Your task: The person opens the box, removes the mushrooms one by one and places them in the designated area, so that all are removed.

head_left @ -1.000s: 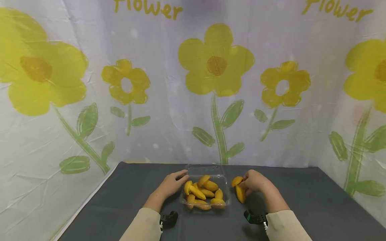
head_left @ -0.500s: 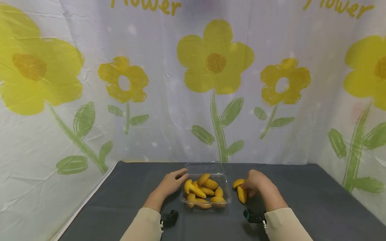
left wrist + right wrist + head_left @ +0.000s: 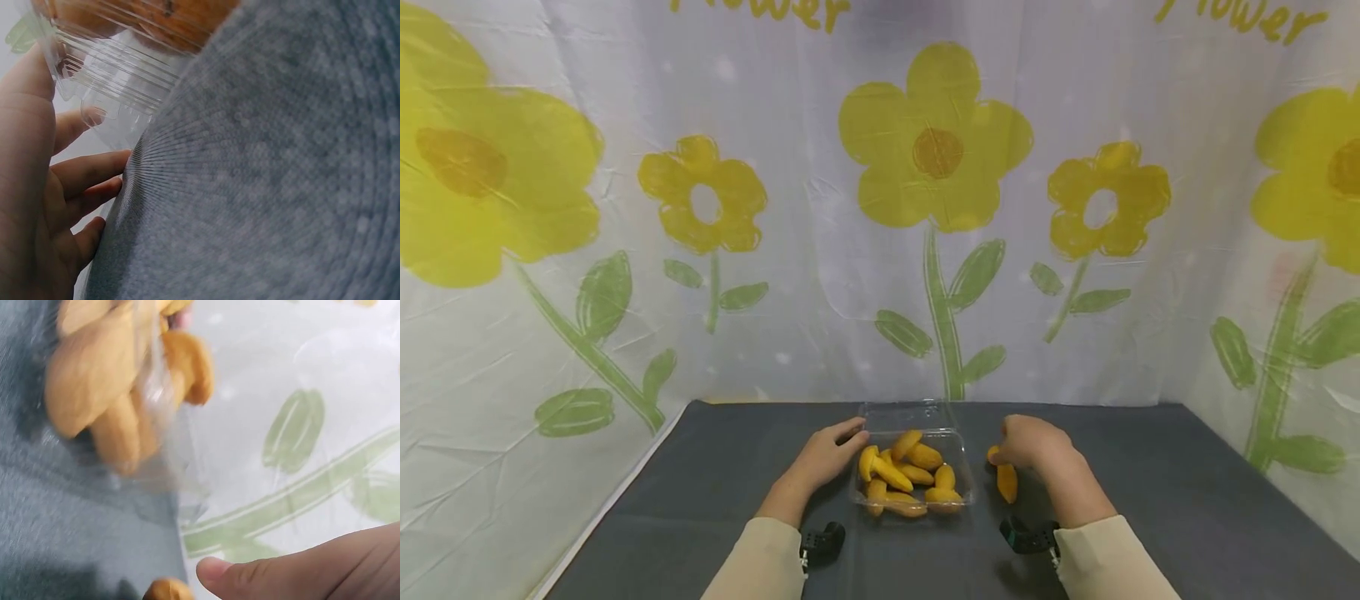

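Observation:
A clear plastic box (image 3: 967,492) with its lid up holds several yellow mushrooms (image 3: 891,475) and stands mid-table. My left hand (image 3: 826,457) rests against its left side, fingers loosely spread by the hinge. In the left wrist view the thumb (image 3: 28,78) lies along the plastic wall. To the right of the box, my right hand (image 3: 1036,443) grips a single yellow mushroom (image 3: 1007,483) from above. Most of the cap is covered by the fingers, and the stalk points toward me. The right wrist view shows the thumb (image 3: 250,572) beside a bit of that mushroom.
Under everything lies a dark grey cloth (image 3: 737,517) on the table. A white curtain (image 3: 805,350) printed with yellow flowers hangs behind the back edge and along the sides. The raised clear lid (image 3: 904,412) stands at the rear of the box.
My right hand has shifted slightly left over the loose mushroom and now covers most of its cap, which showed fully before. The left hand and the box stay put.

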The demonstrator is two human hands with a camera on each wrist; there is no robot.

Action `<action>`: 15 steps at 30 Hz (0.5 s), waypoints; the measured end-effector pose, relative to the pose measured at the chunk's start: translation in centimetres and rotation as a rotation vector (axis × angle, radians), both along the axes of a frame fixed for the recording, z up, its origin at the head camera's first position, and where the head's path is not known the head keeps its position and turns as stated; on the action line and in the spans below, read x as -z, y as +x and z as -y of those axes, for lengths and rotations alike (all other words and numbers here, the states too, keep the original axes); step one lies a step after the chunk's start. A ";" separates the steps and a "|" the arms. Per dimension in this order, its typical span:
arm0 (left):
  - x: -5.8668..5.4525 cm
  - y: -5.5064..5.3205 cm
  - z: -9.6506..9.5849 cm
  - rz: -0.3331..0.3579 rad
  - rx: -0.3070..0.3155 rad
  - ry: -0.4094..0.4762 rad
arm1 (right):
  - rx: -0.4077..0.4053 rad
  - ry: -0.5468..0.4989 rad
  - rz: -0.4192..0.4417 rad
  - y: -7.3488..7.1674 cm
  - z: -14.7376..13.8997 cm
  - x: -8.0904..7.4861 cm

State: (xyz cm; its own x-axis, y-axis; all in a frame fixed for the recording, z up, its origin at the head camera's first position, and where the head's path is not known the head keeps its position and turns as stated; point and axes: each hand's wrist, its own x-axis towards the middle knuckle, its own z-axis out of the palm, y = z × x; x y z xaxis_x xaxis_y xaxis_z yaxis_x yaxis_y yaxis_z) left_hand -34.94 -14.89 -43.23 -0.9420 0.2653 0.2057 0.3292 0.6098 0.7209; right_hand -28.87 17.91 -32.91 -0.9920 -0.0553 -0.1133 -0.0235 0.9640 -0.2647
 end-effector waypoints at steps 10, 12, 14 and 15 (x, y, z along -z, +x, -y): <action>-0.1 0.0 -0.2 -0.013 -0.005 0.003 | -0.065 -0.055 -0.093 1.0 1.9 -1.2; 0.0 0.0 -0.2 -0.013 -0.005 0.010 | -0.085 -0.086 -0.109 1.1 2.3 -1.1; 0.0 -0.1 -0.2 -0.014 -0.007 0.013 | -0.118 -0.101 -0.137 1.1 2.8 -0.8; 0.1 -0.1 -0.2 -0.013 -0.008 0.012 | -0.134 -0.104 -0.153 1.1 3.0 -0.7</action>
